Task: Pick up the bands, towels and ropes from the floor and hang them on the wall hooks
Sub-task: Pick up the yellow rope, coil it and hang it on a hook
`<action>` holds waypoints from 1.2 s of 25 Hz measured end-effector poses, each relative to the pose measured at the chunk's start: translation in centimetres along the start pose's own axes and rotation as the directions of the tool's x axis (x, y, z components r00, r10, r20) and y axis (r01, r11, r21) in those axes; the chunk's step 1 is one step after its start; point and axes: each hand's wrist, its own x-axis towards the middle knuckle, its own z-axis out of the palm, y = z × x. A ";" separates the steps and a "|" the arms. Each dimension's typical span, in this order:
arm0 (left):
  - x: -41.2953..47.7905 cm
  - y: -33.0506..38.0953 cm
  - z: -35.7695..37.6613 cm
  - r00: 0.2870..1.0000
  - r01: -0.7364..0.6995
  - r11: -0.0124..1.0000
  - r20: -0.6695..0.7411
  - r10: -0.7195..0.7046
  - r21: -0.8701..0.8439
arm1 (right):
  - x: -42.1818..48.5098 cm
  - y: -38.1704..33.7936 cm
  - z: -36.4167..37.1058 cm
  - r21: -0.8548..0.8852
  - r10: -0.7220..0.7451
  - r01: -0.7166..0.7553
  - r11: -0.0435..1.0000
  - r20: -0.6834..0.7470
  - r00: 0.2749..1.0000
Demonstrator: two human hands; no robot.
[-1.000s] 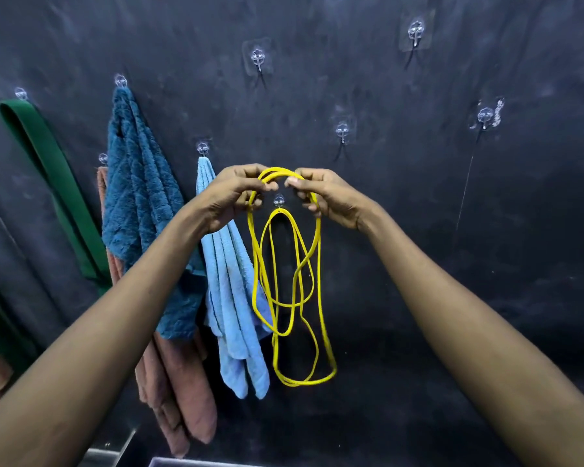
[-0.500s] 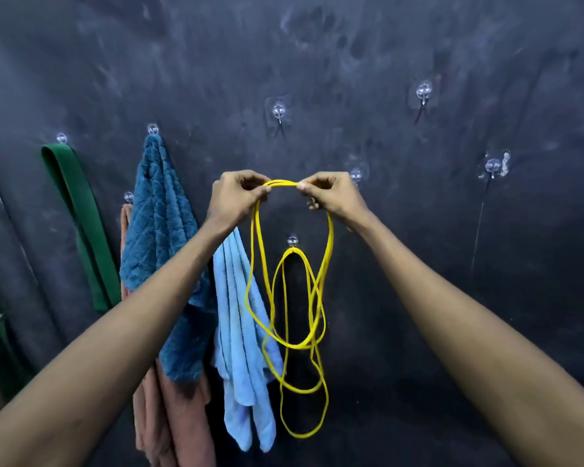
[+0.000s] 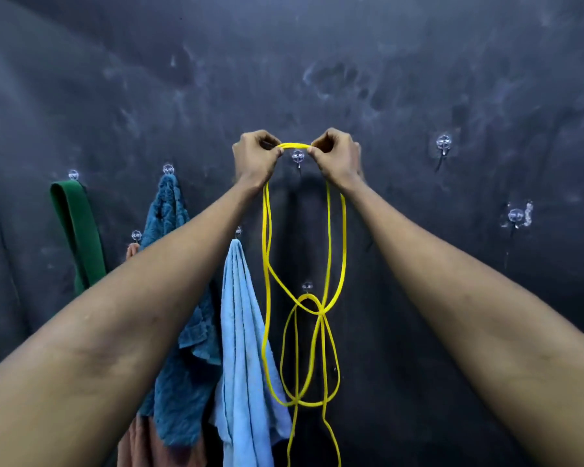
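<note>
Nearest the camera, two bare forearms reach up and away toward the wall. At their ends the left hand [image 3: 253, 158] and right hand [image 3: 339, 156] sit close together, each pinching the yellow rope [image 3: 294, 145] between thumb and curled fingers. A short span is pulled taut between them, right at the top of a clear hook [image 3: 298, 157]. It looks about to seat on the prong, but I can't tell if it has caught yet.

Below the hands the rope's long strands hang down in loops. They cross in front of a lower hook [image 3: 307, 286], where a yellow loop [image 3: 305, 296] already hangs. Whether that loop is a separate piece or tangled with the held strands is hard to say.

Back on the dark wall [image 3: 418, 79], plenty is already up. A light blue towel [image 3: 243, 332], a teal towel [image 3: 169, 224] and a green band [image 3: 78, 230] each hang from their own hooks. A brownish towel [image 3: 132, 249] peeks out behind the left arm.

Two hooks on the right, an upper hook [image 3: 443, 143] and an outer hook [image 3: 516, 215], carry nothing. My read is that the job is well along. The floor is out of view, so what remains down there is unknown.
</note>
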 end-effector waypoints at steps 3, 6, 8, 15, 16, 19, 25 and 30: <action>0.3 -1.1 1.1 0.999 0.004 0.997 0.051 -0.008 0.076 | 0.5 1.4 0.9 -0.089 0.007 -0.005 0.996 0.028 1.000; -0.8 -2.9 2.2 0.995 0.019 0.995 0.091 -0.028 0.099 | -0.1 2.7 1.8 -0.131 -0.053 0.056 0.990 0.021 0.998; -1.8 -3.9 2.8 0.995 0.019 0.996 0.097 -0.028 0.091 | -0.9 3.5 2.3 -0.154 -0.123 0.123 0.980 0.014 0.992; -3.2 -4.9 4.2 0.995 -0.035 0.996 0.092 0.028 0.076 | -2.3 4.5 2.9 -0.152 -0.131 0.133 0.979 0.023 0.991; -3.3 -4.9 4.2 0.996 -0.019 0.999 0.092 0.015 0.048 | -2.4 4.4 2.8 -0.153 -0.139 0.144 0.978 0.041 0.989; -4.0 -4.9 4.0 0.993 0.016 1.000 0.114 -0.017 0.005 | -2.9 4.4 2.2 -0.135 -0.115 0.128 0.983 0.097 0.989; -6.8 -5.2 1.7 0.960 0.188 0.977 0.189 -0.204 0.103 | -8.0 5.5 0.3 -0.209 0.033 0.010 0.978 0.201 0.979; -12.4 -4.3 -1.9 0.954 0.196 0.966 0.196 -0.228 0.166 | -12.7 6.9 -4.3 -0.291 0.123 -0.034 0.956 0.293 0.948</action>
